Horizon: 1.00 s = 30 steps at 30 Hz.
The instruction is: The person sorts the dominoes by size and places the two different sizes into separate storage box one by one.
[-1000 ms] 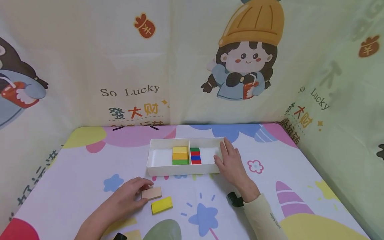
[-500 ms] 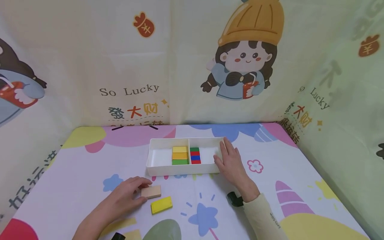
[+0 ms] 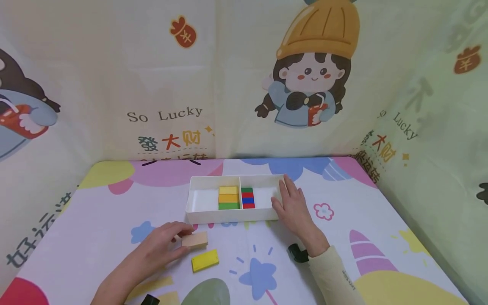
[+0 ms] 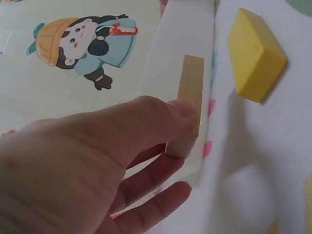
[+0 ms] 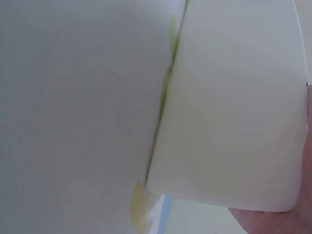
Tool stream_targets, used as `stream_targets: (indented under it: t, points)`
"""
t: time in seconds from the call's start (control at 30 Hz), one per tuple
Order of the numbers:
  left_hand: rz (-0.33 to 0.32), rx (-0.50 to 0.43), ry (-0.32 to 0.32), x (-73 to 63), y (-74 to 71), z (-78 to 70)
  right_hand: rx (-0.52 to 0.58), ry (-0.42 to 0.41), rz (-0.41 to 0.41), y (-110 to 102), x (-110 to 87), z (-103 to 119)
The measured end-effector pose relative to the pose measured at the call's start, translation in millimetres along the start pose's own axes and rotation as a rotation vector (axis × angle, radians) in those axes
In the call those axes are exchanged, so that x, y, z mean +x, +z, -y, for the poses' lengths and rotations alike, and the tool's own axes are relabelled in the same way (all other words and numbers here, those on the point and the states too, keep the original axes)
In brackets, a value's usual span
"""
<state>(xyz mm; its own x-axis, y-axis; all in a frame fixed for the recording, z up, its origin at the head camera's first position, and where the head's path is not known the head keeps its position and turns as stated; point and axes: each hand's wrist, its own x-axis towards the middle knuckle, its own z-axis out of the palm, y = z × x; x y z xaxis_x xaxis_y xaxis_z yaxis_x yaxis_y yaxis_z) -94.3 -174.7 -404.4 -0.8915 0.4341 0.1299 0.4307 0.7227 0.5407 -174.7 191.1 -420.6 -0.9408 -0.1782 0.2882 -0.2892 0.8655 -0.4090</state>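
My left hand (image 3: 164, 243) pinches a plain wooden block (image 3: 195, 240) between thumb and fingers; the left wrist view shows the thumb across its face. On the table in front of it lies a yellow block (image 3: 205, 260), untouched. With fairly straight fingers, my right hand (image 3: 295, 209) rests on the right end of a white two-part box (image 3: 228, 217). The box's left part holds a pale yellow block (image 3: 228, 190), an orange block (image 3: 228, 198) and a green block (image 3: 228, 206). Beside the divider, the right part has a row of small green, red and blue blocks (image 3: 248, 198).
A colourful printed cloth covers the table (image 3: 263, 237), and a printed curtain (image 3: 228, 84) stands behind it and at both sides. Black wrist devices (image 3: 298, 253) sit under both wrists.
My left hand has raised the wooden block slightly and moved it a little away from me. The right hand, the box and the yellow block stay where they were.
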Motion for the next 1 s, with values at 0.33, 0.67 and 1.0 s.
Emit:
stream_targets:
  t: [0.33,0.67,1.0]
  points:
    - [-0.077,0.002,0.206,15.9,-12.7,-12.3,-0.007,-0.017,-0.002,1.7,-2.3,-1.7]
    - [-0.111,0.058,0.171,39.3,-25.3,-24.3,-0.007,-0.018,-0.007,1.3,-2.7,-2.6]
    - [-0.137,0.119,0.15,63.9,-30.2,-24.5,-0.007,-0.036,-0.023,0.4,-4.8,-3.4]
